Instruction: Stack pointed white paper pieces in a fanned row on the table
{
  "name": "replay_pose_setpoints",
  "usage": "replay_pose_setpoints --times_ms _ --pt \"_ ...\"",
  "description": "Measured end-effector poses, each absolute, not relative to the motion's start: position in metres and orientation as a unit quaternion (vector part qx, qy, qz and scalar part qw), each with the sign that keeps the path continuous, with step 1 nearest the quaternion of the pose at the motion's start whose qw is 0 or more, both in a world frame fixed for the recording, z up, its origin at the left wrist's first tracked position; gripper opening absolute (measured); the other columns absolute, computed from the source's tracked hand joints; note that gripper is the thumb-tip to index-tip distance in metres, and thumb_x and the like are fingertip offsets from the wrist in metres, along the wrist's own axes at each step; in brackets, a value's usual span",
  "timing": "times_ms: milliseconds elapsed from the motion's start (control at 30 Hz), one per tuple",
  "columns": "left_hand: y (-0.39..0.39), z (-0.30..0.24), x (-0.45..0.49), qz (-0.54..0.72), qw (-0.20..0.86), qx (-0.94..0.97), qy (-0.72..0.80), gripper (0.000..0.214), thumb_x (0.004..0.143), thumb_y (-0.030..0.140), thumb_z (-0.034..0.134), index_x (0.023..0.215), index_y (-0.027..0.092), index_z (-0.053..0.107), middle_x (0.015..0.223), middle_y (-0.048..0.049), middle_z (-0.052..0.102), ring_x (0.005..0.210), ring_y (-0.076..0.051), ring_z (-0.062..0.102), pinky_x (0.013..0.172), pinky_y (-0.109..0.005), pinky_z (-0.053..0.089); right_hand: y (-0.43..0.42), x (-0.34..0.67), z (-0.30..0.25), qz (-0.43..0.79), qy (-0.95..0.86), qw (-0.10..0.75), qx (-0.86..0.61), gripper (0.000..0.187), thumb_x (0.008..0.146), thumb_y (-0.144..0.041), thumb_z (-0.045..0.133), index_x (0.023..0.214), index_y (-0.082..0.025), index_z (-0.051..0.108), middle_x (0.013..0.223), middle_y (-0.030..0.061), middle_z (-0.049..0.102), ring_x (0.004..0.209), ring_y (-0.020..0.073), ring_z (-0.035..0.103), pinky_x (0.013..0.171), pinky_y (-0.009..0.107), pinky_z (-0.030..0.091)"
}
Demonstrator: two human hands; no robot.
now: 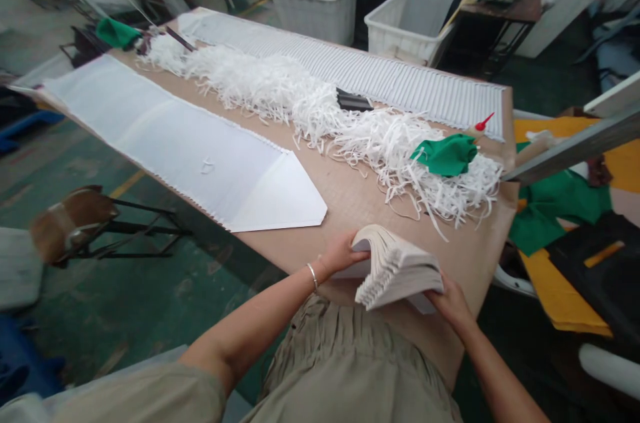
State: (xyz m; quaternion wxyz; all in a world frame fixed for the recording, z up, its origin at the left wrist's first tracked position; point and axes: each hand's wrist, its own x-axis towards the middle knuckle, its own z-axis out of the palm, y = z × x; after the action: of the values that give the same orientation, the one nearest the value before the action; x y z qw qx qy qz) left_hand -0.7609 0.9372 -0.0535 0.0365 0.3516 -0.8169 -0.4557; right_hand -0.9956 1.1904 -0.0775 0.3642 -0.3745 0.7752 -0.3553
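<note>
A thick stack of white fabric pieces (397, 269) is bent in an arch between my hands, over the table's near end. My left hand (345, 254) grips its left end, with the fingers partly hidden under the curled layers. At the right end my right hand (449, 299) is closed round the edge of the stack. Beneath it a flat white piece shows in part. Beyond my left hand lies a long spread row of overlapping white pieces (200, 156) with a pointed near end.
A long heap of white strips (280, 89) runs down the brown-covered table (350, 189). On it lie a green cloth (447, 155) and a red-tipped bottle (483, 124). Behind is another row of white pieces (400, 83). A stool (75, 223) stands left, a metal post (575, 136) right.
</note>
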Motion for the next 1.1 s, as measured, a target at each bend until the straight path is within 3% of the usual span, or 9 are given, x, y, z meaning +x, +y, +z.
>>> replay_pose_setpoints --times_ms 133,233,367,567,700,800,867,1033,1100 --pt "0.922 -0.068 -0.764 -0.578 -0.041 0.424 -0.696 0.049 0.072 0.055 0.074 0.101 0.015 0.073 0.097 -0.0088 0.077 0.087 -0.026 0.070 0.070 -0.029 0.052 1.156 -1.003 -0.065 -0.322 0.735 0.509 -0.312 0.040 0.067 -0.038 0.077 0.099 -0.015 0.072 0.092 0.0096 0.077 0.083 0.0261 0.070 0.074 0.035 0.057" --pt "0.919 -0.082 -0.762 -0.592 -0.096 0.480 -0.641 0.049 0.066 0.055 0.080 0.089 0.012 0.074 0.086 -0.0123 0.078 0.080 -0.028 0.072 0.061 -0.029 0.053 1.138 -0.999 -0.081 -0.273 0.729 0.579 -0.241 0.041 0.056 -0.036 0.084 0.088 -0.013 0.074 0.076 0.0087 0.076 0.069 0.0238 0.068 0.062 0.033 0.055" --pt "0.924 -0.085 -0.755 -0.598 -0.095 0.473 -0.640 0.049 0.065 0.057 0.080 0.086 0.014 0.073 0.082 -0.0116 0.078 0.080 -0.028 0.073 0.060 -0.028 0.055 1.132 -0.994 -0.106 -0.266 0.728 0.595 -0.211 0.044 0.046 -0.031 0.087 0.082 -0.011 0.074 0.073 0.0087 0.075 0.065 0.0223 0.066 0.059 0.031 0.053" --pt "0.924 -0.070 -0.740 -0.607 -0.120 0.450 -0.645 0.048 0.085 0.059 0.057 0.092 0.014 0.070 0.089 -0.0122 0.078 0.077 -0.024 0.074 0.062 -0.030 0.058 1.138 -0.994 -0.113 -0.281 0.713 0.615 -0.186 0.044 0.049 -0.031 0.084 0.087 -0.013 0.072 0.079 0.0086 0.077 0.063 0.0208 0.067 0.056 0.029 0.052" --pt "0.938 -0.066 -0.745 -0.503 -0.112 0.479 -0.711 0.036 0.087 0.046 0.061 0.093 0.011 0.066 0.103 -0.0178 0.074 0.097 -0.031 0.071 0.079 -0.037 0.056 1.148 -0.993 -0.113 -0.314 0.685 0.634 -0.172 0.055 0.054 -0.038 0.082 0.102 -0.013 0.070 0.093 0.0107 0.078 0.073 0.0223 0.071 0.063 0.031 0.056" --pt "0.955 -0.066 -0.755 -0.410 -0.094 0.509 -0.751 0.036 0.089 0.035 0.059 0.112 0.007 0.060 0.121 -0.0272 0.065 0.122 -0.040 0.059 0.099 -0.049 0.046 1.158 -0.992 -0.117 -0.350 0.643 0.665 -0.148 0.057 0.062 -0.046 0.079 0.106 -0.013 0.068 0.097 0.0129 0.077 0.077 0.0236 0.073 0.069 0.034 0.059" --pt "0.957 -0.065 -0.758 -0.382 -0.095 0.516 -0.761 0.040 0.091 0.033 0.056 0.120 0.006 0.056 0.124 -0.0295 0.063 0.125 -0.041 0.056 0.102 -0.053 0.042 1.162 -0.993 -0.121 -0.361 0.633 0.670 -0.139 0.054 0.061 -0.045 0.080 0.102 -0.012 0.070 0.094 0.0136 0.078 0.074 0.0240 0.073 0.068 0.034 0.059" --pt "0.923 -0.062 -0.744 -0.429 -0.143 0.474 -0.756 0.032 0.083 0.037 0.067 0.107 0.016 0.065 0.106 -0.0096 0.075 0.098 -0.026 0.070 0.081 -0.031 0.054 1.161 -0.998 -0.126 -0.348 0.640 0.671 -0.140 0.056 0.057 -0.043 0.082 0.102 -0.011 0.069 0.091 0.0127 0.078 0.070 0.0231 0.072 0.068 0.035 0.058" --pt "0.915 -0.063 -0.738 -0.430 -0.153 0.470 -0.755 0.031 0.078 0.035 0.071 0.103 0.016 0.066 0.105 -0.0078 0.075 0.095 -0.024 0.070 0.078 -0.028 0.054 1.161 -1.001 -0.125 -0.339 0.638 0.677 -0.142 0.057 0.058 -0.044 0.082 0.102 -0.010 0.069 0.091 0.0127 0.078 0.070 0.0229 0.072 0.068 0.034 0.058"
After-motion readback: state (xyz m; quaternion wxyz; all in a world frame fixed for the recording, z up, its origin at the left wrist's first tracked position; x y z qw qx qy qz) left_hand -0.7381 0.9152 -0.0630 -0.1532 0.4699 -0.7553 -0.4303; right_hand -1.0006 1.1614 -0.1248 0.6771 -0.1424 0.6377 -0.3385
